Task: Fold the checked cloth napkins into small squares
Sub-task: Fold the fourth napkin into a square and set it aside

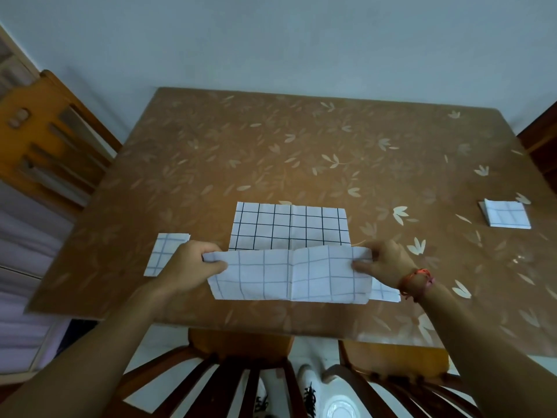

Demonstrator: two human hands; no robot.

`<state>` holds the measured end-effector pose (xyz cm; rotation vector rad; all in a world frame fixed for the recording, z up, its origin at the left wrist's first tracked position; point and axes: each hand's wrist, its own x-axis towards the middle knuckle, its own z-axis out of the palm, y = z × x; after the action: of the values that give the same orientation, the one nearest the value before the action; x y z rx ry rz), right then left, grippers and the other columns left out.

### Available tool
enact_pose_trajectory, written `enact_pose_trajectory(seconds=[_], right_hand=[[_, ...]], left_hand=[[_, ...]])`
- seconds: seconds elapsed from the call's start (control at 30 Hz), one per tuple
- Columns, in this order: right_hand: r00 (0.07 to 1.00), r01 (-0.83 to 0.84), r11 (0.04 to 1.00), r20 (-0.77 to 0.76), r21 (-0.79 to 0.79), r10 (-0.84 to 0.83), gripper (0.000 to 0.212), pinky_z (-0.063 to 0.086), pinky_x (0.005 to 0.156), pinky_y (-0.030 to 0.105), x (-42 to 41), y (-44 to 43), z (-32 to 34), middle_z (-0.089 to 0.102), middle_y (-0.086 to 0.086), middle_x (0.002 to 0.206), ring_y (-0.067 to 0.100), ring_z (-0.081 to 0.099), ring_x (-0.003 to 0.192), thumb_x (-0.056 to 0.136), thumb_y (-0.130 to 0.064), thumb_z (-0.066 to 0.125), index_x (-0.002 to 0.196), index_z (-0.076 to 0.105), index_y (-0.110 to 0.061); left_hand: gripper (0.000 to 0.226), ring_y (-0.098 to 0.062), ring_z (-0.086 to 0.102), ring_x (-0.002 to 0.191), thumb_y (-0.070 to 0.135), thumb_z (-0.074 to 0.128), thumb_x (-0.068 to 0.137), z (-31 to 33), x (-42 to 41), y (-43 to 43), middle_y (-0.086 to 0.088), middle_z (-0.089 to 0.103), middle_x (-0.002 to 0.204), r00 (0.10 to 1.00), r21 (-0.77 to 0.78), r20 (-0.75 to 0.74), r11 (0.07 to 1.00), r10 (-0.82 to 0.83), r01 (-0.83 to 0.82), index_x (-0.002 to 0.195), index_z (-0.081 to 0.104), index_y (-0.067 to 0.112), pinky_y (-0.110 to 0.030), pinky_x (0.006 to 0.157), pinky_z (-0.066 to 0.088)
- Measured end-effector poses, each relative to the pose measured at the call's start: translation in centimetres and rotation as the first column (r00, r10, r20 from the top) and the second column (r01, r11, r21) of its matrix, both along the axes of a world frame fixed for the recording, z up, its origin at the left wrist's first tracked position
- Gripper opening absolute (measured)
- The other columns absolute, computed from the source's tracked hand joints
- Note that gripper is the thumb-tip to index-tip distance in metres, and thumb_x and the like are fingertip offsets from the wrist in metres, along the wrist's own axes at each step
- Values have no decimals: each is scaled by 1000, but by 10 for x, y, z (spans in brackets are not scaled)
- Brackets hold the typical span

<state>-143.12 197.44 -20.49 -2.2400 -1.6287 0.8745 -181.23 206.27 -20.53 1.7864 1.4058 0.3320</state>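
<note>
I am looking down through the head camera at a brown, leaf-patterned table (271, 146). A checked napkin (289, 227), white with a dark grid, is lying at the middle of the table, close to its near edge.

Both hands are gripping it. The left hand (193, 263) is pinching the left corner of a raised flap (289, 276) between thumb and curled fingers, and the right hand (382, 260), wearing a red thread bracelet (417, 280), is pinching the right corner the same way. The flap is showing the paler back of the cloth and is covering the napkin's near part.

I am judging this to be the first fold of this napkin – the near half going over the far half. The next move is calling for both corners to travel together toward the table's far side, land on the far corners with the grid lines matching, then a flat press along the crease.

The napkin's long axis is running left to right, parallel with the table's near edge. The flap's free edge is pointing toward the far side.

A small folded square (164, 251) is lying toward the table's left side, partly under the left hand. A folded stack (506, 214) is sitting at the table's right side – well apart from the hands. Another piece of checked cloth (384, 292) is showing beneath the right wrist, and I cannot tell whether it is folded.
</note>
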Motion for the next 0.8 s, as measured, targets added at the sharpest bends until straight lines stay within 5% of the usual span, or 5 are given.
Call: enact_pose_trajectory(seconds=[0.1, 0.23, 0.4, 0.57, 0.8], right_hand=[[992, 121, 993, -45, 12, -120, 14, 46, 53, 25, 3, 9, -2, 67, -1, 66, 12, 61, 63, 75, -29, 75, 70, 68, -18], [975, 213, 976, -71, 42, -210, 24, 54, 62, 35, 12, 28, -7, 71, 9, 72, 24, 67, 70, 73, -31, 77, 72, 70, -8], [947, 308, 950, -120, 60, -299, 28, 37, 48, 21, 19, 63, -8, 58, -2, 58, 15, 55, 56, 73, -24, 79, 56, 57, -18], [922, 375, 926, -123, 47, -367, 20, 34, 46, 13, 29, 98, -27, 66, 1, 69, 4, 56, 57, 73, -28, 79, 78, 71, -11], [902, 407, 913, -149, -27, -406, 17, 41, 53, 15, 33, 127, -67, 68, 1, 79, 16, 63, 73, 75, -21, 78, 90, 72, -15]], left_hand=[[10, -16, 65, 73, 16, 70, 85, 0, 9, 16, -2, 68, 72, 999, 54, 11, 997, 46, -46, 75, 70, 17, -37, 60, 51], [17, -24, 58, 64, 16, 69, 86, -3, 25, 44, -10, 63, 68, 997, 121, 16, 990, 70, -72, 69, 65, 14, -26, 54, 38], [21, -26, 52, 60, 15, 65, 86, -12, 48, 82, -20, 60, 69, 993, 173, -11, 978, 119, -115, 70, 61, 2, -26, 51, 33], [27, -18, 42, 55, 16, 66, 84, -35, 58, 120, -25, 54, 67, 989, 141, -50, 981, 138, -130, 70, 56, -4, -29, 52, 30], [37, -16, 30, 53, 13, 68, 84, -65, 75, 150, -8, 33, 56, 986, 165, -115, 981, 123, -103, 61, 41, 0, -28, 51, 20]])
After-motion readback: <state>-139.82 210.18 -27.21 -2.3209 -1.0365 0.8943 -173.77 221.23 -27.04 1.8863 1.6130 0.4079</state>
